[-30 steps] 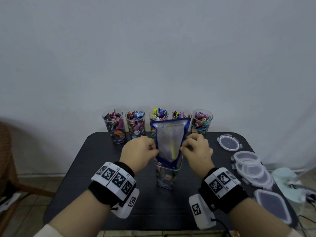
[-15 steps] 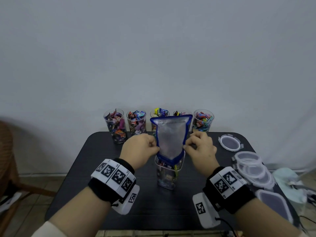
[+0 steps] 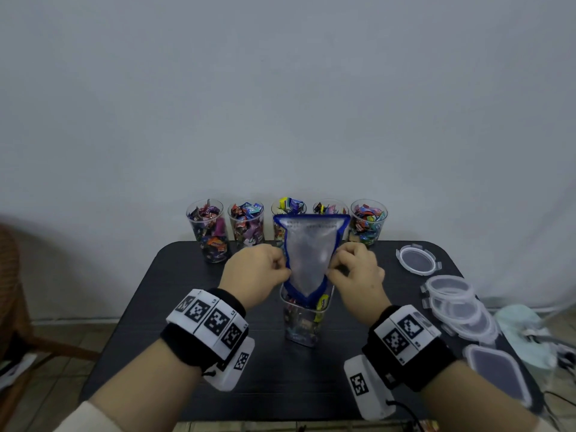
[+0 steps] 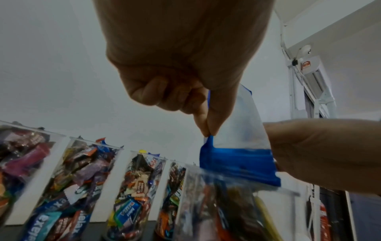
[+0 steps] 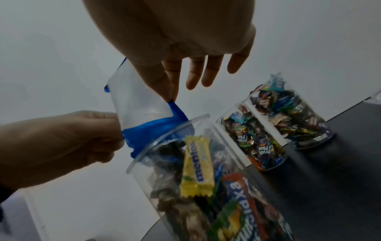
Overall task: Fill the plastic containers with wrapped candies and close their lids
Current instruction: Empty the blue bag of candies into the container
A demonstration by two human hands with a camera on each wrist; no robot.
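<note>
The blue-edged pouch (image 3: pixel 307 260) hangs inverted, mouth dipped into the candy-filled container (image 3: pixel 304 322) at the table's (image 3: pixel 156 307) centre; left hand (image 3: pixel 254 277) and right hand (image 3: pixel 358 277) pinch its side edges; five filled containers (image 3: pixel 208 232) line the far edge.

we seem to be in a home room: a small black table (image 3: pixel 193 307) pushed against a plain white wall (image 3: pixel 280 88), a wicker chair (image 3: pixel 12 291) on a tiled floor (image 3: pixel 53 391) at the left, and a wall-mounted air conditioner (image 4: pixel 313 76) in the left wrist view.
</note>
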